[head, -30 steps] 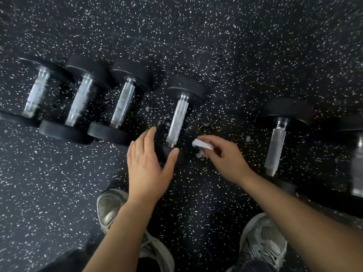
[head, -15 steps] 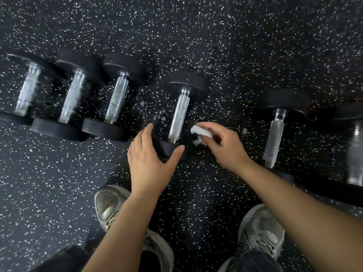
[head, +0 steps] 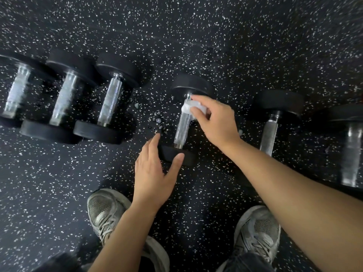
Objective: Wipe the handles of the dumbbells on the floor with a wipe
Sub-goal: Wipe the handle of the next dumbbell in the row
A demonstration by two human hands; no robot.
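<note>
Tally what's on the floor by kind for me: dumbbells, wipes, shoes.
Dumbbells: 6, the rightmost cut by the frame edge
Wipes: 1, held on the fourth dumbbell's handle by the right hand
Shoes: 2
Total: 9

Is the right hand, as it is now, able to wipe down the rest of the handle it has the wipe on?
Probably yes. The right hand presses the wipe on the far end of the handle, whose near stretch lies bare. The left hand only rests on the near weight, clear of it.
</note>
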